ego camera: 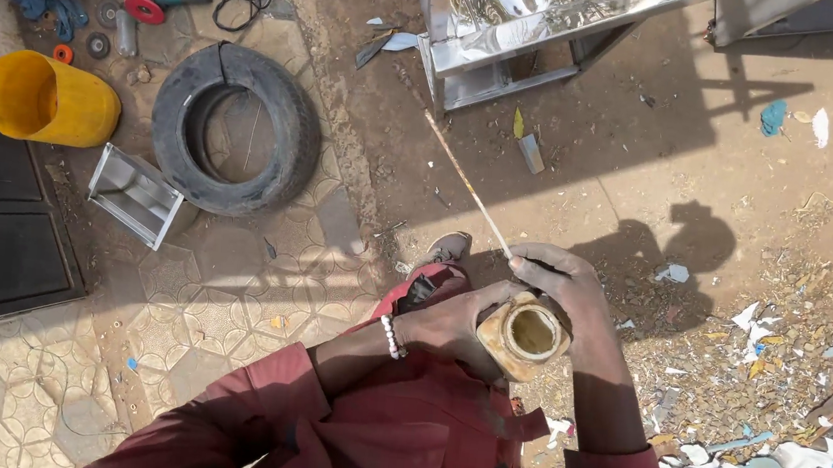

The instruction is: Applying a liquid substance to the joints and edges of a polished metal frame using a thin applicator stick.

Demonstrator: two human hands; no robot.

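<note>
Open-topped yellowish jar (524,336) is held above the ground in front of the person's red-clad torso, mouth upward. Left hand (449,322) is wrapped around its side, a bead bracelet (390,336) at the wrist. Right hand (564,289) rests behind the jar's rim, fingers pinching a thin stick (468,184) that slants up-left. Beyond, on the paving: a tyre (235,128), yellow bucket (47,98), angle grinder (161,1).
</note>
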